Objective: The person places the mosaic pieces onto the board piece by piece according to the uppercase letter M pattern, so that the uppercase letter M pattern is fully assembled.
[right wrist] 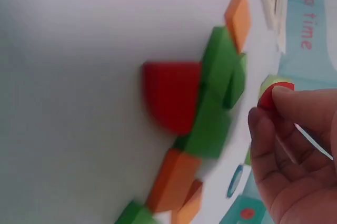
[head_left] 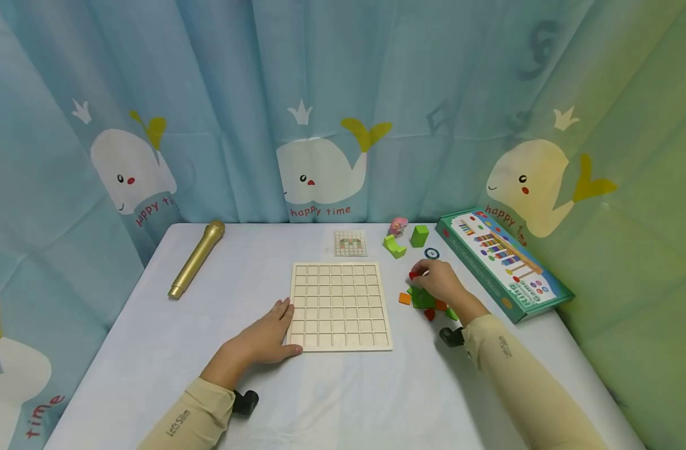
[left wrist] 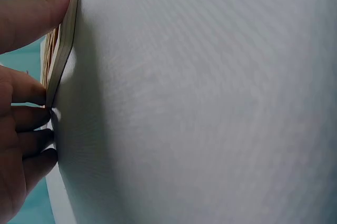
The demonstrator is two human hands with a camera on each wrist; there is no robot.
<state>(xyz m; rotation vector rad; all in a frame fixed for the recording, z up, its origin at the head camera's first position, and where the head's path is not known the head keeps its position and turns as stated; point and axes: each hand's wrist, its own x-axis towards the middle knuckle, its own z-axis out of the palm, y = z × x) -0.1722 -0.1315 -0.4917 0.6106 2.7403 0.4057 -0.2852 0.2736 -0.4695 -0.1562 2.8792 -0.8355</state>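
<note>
Across the table (head_left: 253, 269) I see two hands at work. The left hand (head_left: 267, 334) rests at the near left corner of the board (head_left: 340, 306), thumb out apart from the fingers. From its wrist, the thumb lies over the rim and the fingertips meet the side, with slight gaps between them. The board is a pale square grid, lying flat in front of the person.

The right hand (head_left: 441, 284) is off to the board's right, pinching a red piece (right wrist: 266, 98) between thumb and fingertips, just above the far side of a pile (head_left: 423, 300). That pile is mostly green, with some orange and another red piece, rounded on one side, beside the green. An orange tile (head_left: 405, 299) lies at its left, between pile and board.

Beyond the board is a small card (head_left: 351, 244) with a coloured pattern on a grid. To the card's right sit a green arch (head_left: 395, 247), a pink toy (head_left: 398, 226) behind it, a green block (head_left: 419, 236) and a dark-rimmed disc (head_left: 432, 253). A game box (head_left: 503, 265) lies slanted at the right; a gold mic (head_left: 197, 259) lies at the far left. Behind hangs a blue whale-print curtain (head_left: 225, 94).
</note>
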